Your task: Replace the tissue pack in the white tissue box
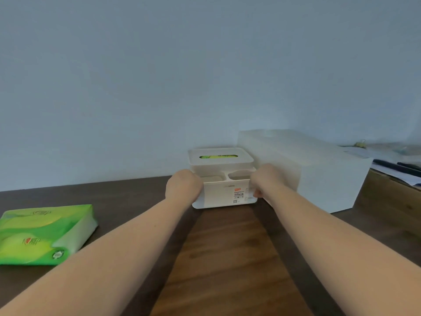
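Observation:
The white tissue box (222, 192) stands near the far edge of the dark wooden table, by the wall. Its lid has a slot through which a green pack shows (218, 157). In front of the lid are two small open compartments, and a printed label sits on the front wall. My left hand (183, 187) grips the box's left side. My right hand (267, 181) grips its right side, fingers curled over the front corner. A full green tissue pack (45, 233) lies flat on the table at the left, apart from both hands.
A larger white box (319, 174) stands right beside the tissue box on its right. Papers and dark pens (396, 167) lie at the far right. The wall (159, 87) rises directly behind. Brown table surface (227, 258) stretches between my forearms.

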`<act>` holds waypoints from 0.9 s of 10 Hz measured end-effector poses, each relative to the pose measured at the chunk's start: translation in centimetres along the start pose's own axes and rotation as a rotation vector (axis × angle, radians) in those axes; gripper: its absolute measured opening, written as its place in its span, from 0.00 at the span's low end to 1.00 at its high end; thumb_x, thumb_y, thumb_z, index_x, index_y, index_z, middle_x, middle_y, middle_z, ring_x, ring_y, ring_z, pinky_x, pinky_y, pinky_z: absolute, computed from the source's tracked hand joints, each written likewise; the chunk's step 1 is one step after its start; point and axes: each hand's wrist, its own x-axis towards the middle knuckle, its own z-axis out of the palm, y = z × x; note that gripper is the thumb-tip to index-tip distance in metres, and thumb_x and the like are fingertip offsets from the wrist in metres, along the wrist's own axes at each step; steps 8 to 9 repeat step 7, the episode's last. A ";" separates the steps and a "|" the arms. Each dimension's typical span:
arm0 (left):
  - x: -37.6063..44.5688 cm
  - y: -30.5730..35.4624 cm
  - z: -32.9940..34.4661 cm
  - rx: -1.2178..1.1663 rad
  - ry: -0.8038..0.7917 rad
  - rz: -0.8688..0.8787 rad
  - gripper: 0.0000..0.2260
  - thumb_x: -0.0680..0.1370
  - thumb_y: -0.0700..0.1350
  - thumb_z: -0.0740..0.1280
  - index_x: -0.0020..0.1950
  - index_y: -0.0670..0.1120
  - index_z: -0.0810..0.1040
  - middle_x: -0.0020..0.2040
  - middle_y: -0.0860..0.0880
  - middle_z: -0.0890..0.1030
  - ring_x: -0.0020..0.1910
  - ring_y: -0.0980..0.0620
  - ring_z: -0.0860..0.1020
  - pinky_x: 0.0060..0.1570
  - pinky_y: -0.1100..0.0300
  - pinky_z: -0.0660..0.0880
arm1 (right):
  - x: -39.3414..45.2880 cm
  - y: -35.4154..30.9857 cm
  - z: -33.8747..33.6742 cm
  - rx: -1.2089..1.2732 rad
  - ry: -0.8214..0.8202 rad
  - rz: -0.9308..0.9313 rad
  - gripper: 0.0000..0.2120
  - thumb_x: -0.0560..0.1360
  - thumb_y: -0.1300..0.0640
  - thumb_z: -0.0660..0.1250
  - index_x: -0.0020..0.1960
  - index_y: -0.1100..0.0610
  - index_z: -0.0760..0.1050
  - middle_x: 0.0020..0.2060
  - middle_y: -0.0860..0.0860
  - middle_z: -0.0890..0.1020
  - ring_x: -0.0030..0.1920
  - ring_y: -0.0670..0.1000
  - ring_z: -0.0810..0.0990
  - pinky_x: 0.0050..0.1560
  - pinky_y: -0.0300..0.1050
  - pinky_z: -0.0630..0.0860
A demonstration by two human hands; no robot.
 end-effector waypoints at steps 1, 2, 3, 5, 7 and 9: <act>0.9 0.5 0.5 0.047 -0.008 0.010 0.17 0.78 0.35 0.53 0.29 0.43 0.64 0.38 0.42 0.77 0.43 0.42 0.75 0.42 0.56 0.69 | 1.4 0.0 0.3 0.075 0.069 -0.017 0.15 0.77 0.69 0.61 0.32 0.60 0.66 0.30 0.55 0.75 0.22 0.51 0.71 0.09 0.24 0.50; 1.7 0.9 1.0 0.051 0.017 -0.009 0.17 0.78 0.35 0.54 0.29 0.43 0.64 0.32 0.45 0.72 0.42 0.43 0.73 0.41 0.56 0.68 | 2.1 0.7 1.0 0.161 0.090 -0.062 0.14 0.78 0.68 0.60 0.33 0.61 0.67 0.33 0.56 0.77 0.24 0.51 0.71 0.09 0.28 0.56; 1.7 0.7 1.6 -0.011 0.059 0.000 0.17 0.80 0.39 0.53 0.31 0.41 0.67 0.32 0.46 0.70 0.43 0.41 0.74 0.42 0.55 0.68 | 2.5 1.0 1.5 0.350 0.076 -0.107 0.08 0.78 0.64 0.59 0.51 0.64 0.76 0.50 0.62 0.82 0.31 0.53 0.74 0.28 0.37 0.74; 0.3 -1.4 3.2 -0.192 0.154 0.028 0.28 0.83 0.53 0.45 0.46 0.36 0.79 0.46 0.37 0.84 0.49 0.39 0.81 0.47 0.53 0.72 | 2.3 1.6 2.1 0.395 0.097 -0.078 0.07 0.74 0.67 0.58 0.43 0.62 0.74 0.47 0.63 0.82 0.46 0.63 0.83 0.48 0.52 0.84; -0.8 -3.8 3.2 -0.141 0.072 0.016 0.15 0.80 0.44 0.55 0.42 0.38 0.76 0.46 0.38 0.83 0.41 0.45 0.76 0.36 0.56 0.68 | 0.0 3.4 1.0 0.458 -0.025 -0.086 0.07 0.78 0.64 0.57 0.54 0.61 0.72 0.45 0.61 0.80 0.44 0.58 0.80 0.39 0.50 0.82; -0.8 -3.8 3.2 -0.141 0.072 0.016 0.15 0.80 0.44 0.55 0.42 0.38 0.76 0.46 0.38 0.83 0.41 0.45 0.76 0.36 0.56 0.68 | 0.0 3.4 1.0 0.458 -0.025 -0.086 0.07 0.78 0.64 0.57 0.54 0.61 0.72 0.45 0.61 0.80 0.44 0.58 0.80 0.39 0.50 0.82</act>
